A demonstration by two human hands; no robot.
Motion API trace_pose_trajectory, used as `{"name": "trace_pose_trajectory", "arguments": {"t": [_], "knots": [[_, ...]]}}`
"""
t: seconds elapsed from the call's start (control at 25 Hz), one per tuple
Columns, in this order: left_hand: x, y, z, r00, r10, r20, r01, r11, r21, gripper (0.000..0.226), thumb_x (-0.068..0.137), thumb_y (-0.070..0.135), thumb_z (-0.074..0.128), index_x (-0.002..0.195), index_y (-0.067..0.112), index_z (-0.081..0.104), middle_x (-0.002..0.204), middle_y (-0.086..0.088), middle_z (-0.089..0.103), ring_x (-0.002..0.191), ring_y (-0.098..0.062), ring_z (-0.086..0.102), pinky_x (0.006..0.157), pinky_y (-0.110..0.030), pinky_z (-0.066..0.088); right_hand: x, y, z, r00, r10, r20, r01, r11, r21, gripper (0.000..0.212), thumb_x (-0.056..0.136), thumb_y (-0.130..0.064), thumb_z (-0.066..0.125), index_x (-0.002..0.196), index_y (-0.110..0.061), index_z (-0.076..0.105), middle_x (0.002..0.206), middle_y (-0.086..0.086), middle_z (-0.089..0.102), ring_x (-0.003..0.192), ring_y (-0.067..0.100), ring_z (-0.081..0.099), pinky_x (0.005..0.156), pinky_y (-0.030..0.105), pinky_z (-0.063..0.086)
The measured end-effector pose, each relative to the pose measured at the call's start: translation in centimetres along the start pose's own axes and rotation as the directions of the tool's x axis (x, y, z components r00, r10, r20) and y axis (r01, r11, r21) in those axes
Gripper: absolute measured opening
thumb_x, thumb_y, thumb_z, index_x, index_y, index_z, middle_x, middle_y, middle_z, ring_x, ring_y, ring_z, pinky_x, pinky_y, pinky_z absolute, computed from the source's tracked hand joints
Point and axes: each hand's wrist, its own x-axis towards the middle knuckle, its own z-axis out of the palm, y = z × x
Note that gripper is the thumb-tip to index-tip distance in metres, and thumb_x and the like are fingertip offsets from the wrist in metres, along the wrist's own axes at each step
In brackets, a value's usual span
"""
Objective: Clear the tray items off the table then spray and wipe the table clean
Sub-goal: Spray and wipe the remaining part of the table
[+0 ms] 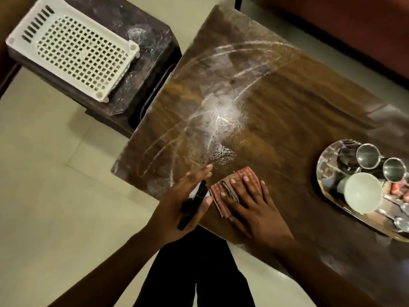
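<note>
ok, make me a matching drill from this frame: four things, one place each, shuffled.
Things:
1. checked cloth
2. spray bottle
3. white bowl
4. white basket

Places:
A. on the dark side stand
B. on the table, under the flat right hand
C. on the steel tray
D. held in the left hand

Pairs: 1-B, 2-D, 3-C, 4-A
</note>
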Motion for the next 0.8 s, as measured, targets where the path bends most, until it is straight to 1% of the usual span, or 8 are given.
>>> {"name": "trace_pose_trajectory", "arguments": {"t": [0.08,0.2,0.28,0.32,0.44,0.6,0.72,0.8], "knots": [[1.0,0.2,0.3,0.999,-0.021,-0.046,0.018,0.998,-0.058,0.059,0.102,0.015,0.072,0.156,0.025,0.052,0.153,0.011,0.061,0.139,-0.011,0.062,0.113,-0.04,0.054,0.8,1.9,1.0,0.999,-0.052,-0.014,0.051,0.997,-0.053,0.061,0.112,-0.052,0.039,0.169,-0.037,0.022,0.179,0.002,0.014,0.166,0.034,0.004,0.129,0.067,0.015],[3.3,0.6,-0.1,0.995,-0.026,-0.096,0.015,0.993,-0.12,0.055,0.102,0.009,0.069,0.151,0.03,0.056,0.149,0.007,0.063,0.132,-0.019,0.067,0.111,-0.048,0.056,1.5,3.5,1.6,0.99,-0.127,-0.06,0.12,0.987,-0.104,0.05,0.114,-0.049,0.037,0.16,-0.033,0.045,0.173,0.004,0.035,0.162,0.035,0.026,0.123,0.064,0.029],[5.5,1.2,-0.7,0.991,-0.073,-0.116,0.052,0.984,-0.172,0.053,0.102,0.011,0.07,0.15,0.027,0.056,0.141,0.007,0.066,0.128,-0.021,0.068,0.111,-0.047,0.055,2.1,4.5,1.5,0.982,-0.145,-0.118,0.131,0.985,-0.113,0.049,0.115,-0.048,0.03,0.156,-0.032,0.051,0.169,0.003,0.042,0.159,0.034,0.035,0.122,0.059,0.031],[6.7,1.9,-1.1,0.985,-0.111,-0.128,0.082,0.974,-0.212,0.052,0.101,0.012,0.071,0.149,0.025,0.057,0.136,0.01,0.068,0.128,-0.017,0.067,0.112,-0.04,0.055,2.4,5.0,1.3,0.983,-0.117,-0.142,0.103,0.989,-0.105,0.049,0.115,-0.048,0.031,0.157,-0.032,0.051,0.17,0.002,0.041,0.159,0.032,0.034,0.123,0.058,0.031],[10.4,4.5,-2.4,0.977,-0.088,-0.194,0.048,0.978,-0.203,0.046,0.098,0.005,0.075,0.139,0.023,0.063,0.131,0.023,0.071,0.122,0.002,0.068,0.103,-0.014,0.051,4.8,7.4,-0.5,0.964,0.134,-0.23,-0.136,0.991,0.007,0.053,0.11,-0.048,0.043,0.161,-0.034,0.044,0.171,0.001,0.038,0.161,0.029,0.028,0.122,0.055,0.034],[16.4,6.0,-3.0,0.96,-0.236,-0.148,0.197,0.951,-0.239,0.026,0.097,0.016,0.076,0.12,0.026,0.069,0.11,0.007,0.077,0.072,-0.02,0.078,0.082,-0.041,0.066,10.9,13.1,-4.8,0.846,0.453,-0.283,-0.427,0.892,0.152,0.056,0.11,-0.051,0.036,0.164,-0.035,0.038,0.175,0.002,0.029,0.163,0.03,0.023,0.116,0.052,0.036],[20.5,7.0,-1.5,0.929,-0.364,-0.071,0.344,0.916,-0.207,0.021,0.097,0.032,0.075,0.109,0.016,0.073,0.088,-0.016,0.077,0.055,-0.017,0.074,0.061,-0.018,0.059,14.9,18.9,-7.4,0.724,0.627,-0.287,-0.588,0.779,0.219,0.058,0.111,-0.053,0.033,0.164,-0.031,0.036,0.177,0.004,0.022,0.164,0.034,0.015,0.124,0.057,0.026],[22.4,7.6,-0.7,0.926,-0.374,-0.041,0.368,0.922,-0.12,0.027,0.098,0.04,0.073,0.104,0.015,0.072,0.073,-0.013,0.076,0.051,-0.014,0.073,0.057,-0.01,0.052,17.3,22.0,-9.0,0.687,0.673,-0.275,-0.608,0.739,0.29,0.058,0.111,-0.052,0.036,0.163,-0.028,0.037,0.178,0.007,0.02,0.164,0.038,0.012,0.129,0.061,0.016]]}}
